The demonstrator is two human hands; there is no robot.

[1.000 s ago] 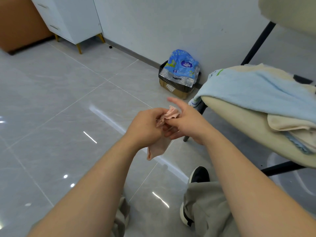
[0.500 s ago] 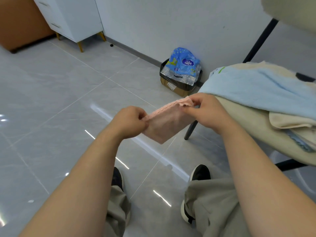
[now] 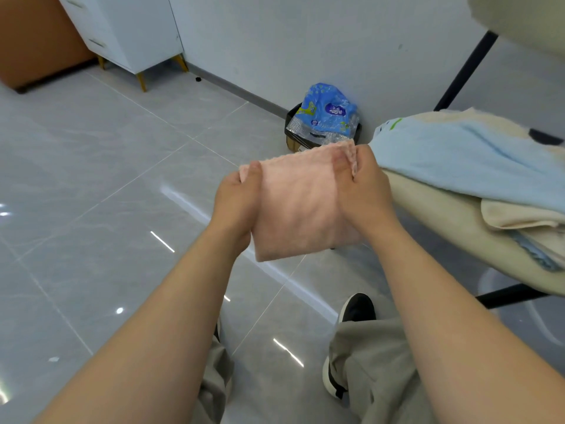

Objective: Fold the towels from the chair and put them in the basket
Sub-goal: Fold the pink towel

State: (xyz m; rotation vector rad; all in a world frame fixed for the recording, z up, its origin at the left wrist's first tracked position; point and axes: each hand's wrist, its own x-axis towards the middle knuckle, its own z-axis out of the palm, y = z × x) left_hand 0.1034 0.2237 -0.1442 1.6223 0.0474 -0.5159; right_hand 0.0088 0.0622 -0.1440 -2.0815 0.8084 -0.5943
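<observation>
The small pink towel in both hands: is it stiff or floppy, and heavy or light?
Likely floppy: the pink towel hangs between the left hand and right hand, its lower edge free. Probably light, since pinches at its upper corners alone carry it. Its fuzzy surface should not slip easily.

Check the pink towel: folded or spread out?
Spread out flat, though possibly already doubled; layers cannot be told. The pink towel is stretched taut between the left hand and right hand, each pinching a top corner.

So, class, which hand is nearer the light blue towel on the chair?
Right. The right hand sits beside the light blue towel; the left hand is farther off, across the pink towel both hands hold.
</observation>
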